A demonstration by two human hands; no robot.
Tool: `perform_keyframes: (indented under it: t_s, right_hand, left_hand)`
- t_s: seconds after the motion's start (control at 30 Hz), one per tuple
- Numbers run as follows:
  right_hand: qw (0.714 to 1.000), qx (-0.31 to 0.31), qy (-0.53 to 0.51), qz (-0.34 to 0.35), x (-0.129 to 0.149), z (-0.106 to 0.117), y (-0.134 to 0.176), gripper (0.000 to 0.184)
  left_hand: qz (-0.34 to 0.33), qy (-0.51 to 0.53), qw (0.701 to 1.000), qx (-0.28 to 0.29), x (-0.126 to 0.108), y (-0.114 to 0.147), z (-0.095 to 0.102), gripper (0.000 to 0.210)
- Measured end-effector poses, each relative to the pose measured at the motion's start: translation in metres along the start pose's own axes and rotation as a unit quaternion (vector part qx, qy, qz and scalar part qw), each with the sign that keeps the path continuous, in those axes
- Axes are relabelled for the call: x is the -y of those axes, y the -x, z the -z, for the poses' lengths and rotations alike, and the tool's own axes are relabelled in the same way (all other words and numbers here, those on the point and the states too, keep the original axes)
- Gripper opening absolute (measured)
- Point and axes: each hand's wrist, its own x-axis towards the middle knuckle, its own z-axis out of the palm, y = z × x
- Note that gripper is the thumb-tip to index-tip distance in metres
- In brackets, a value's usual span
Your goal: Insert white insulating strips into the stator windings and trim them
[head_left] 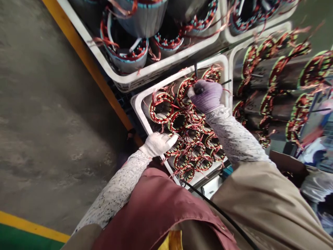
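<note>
Head view: hands point(208, 95) at wound cores point(162, 114), sides too blurred to read.

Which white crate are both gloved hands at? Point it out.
The crate nearest the maroon apron; only it has the left hand and right hand above it.

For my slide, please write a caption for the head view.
Left hand at the edge of a white crate of wire-wound cores, right hand closed around a dark object.
</note>
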Motion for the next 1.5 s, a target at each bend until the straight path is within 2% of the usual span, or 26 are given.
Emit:
perform_keyframes:
  t_s: [0.17, 0.27, 0.37, 0.53, 0.6, 0.73, 0.9, 1.13, 1.23, 1.33, 1.43, 1.5]
  right_hand:
    - [0.983, -0.117, -0.129, -0.053, 0.005, 0.038, 0.016, 0.025]
    - [0.964, -0.147, -0.213, -0.067, 0.008, 0.055, 0.031, 0.035]
    - [0.96, -0.117, -0.239, -0.091, 0.015, 0.058, 0.048, 0.032]
    - [0.956, -0.027, -0.276, -0.094, 0.023, 0.049, 0.079, 0.026]
    - [0.949, 0.0, -0.293, -0.119, 0.023, 0.045, 0.094, 0.026]
    - [0.945, 0.021, -0.284, -0.163, 0.019, 0.029, 0.117, 0.021]
    - [0.947, 0.07, -0.263, -0.172, 0.02, 0.005, 0.118, 0.012]
    - [0.949, 0.128, -0.233, -0.172, 0.018, -0.017, 0.108, 0.013]
    - [0.951, 0.132, -0.231, -0.158, 0.014, -0.015, 0.11, 0.012]
    - [0.955, 0.086, -0.24, -0.151, 0.014, 0.002, 0.108, 0.012]
    - [0.952, 0.016, -0.268, -0.149, 0.024, 0.025, 0.1, 0.013]
    - [0.95, 0.006, -0.281, -0.136, 0.033, 0.036, 0.093, 0.014]
  left_hand:
    - [-0.003, -0.012, 1.0, -0.008, 0.0, 0.003, -0.001, 0.023]
    - [0.002, -0.025, 1.0, 0.002, -0.001, 0.002, 0.0, 0.021]
    - [0.015, -0.019, 0.999, 0.032, -0.002, 0.002, 0.0, 0.024]
    - [-0.003, -0.038, 0.999, 0.011, -0.002, 0.004, 0.0, 0.024]
    - [-0.01, -0.033, 0.999, -0.002, -0.002, 0.005, -0.001, 0.023]
    - [-0.007, -0.026, 1.0, 0.011, -0.002, 0.005, -0.002, 0.025]
    - [-0.002, 0.011, 1.0, 0.015, -0.001, 0.004, -0.001, 0.024]
    - [-0.002, 0.018, 0.999, 0.041, 0.0, 0.004, -0.002, 0.025]
    - [-0.017, -0.011, 1.0, 0.009, 0.001, 0.003, -0.002, 0.024]
    - [-0.027, -0.017, 0.999, -0.018, 0.001, 0.003, -0.001, 0.021]
    - [-0.024, -0.007, 1.0, -0.014, 0.001, 0.003, -0.001, 0.021]
    - [-0.013, 0.011, 1.0, 0.003, 0.001, 0.004, -0.001, 0.023]
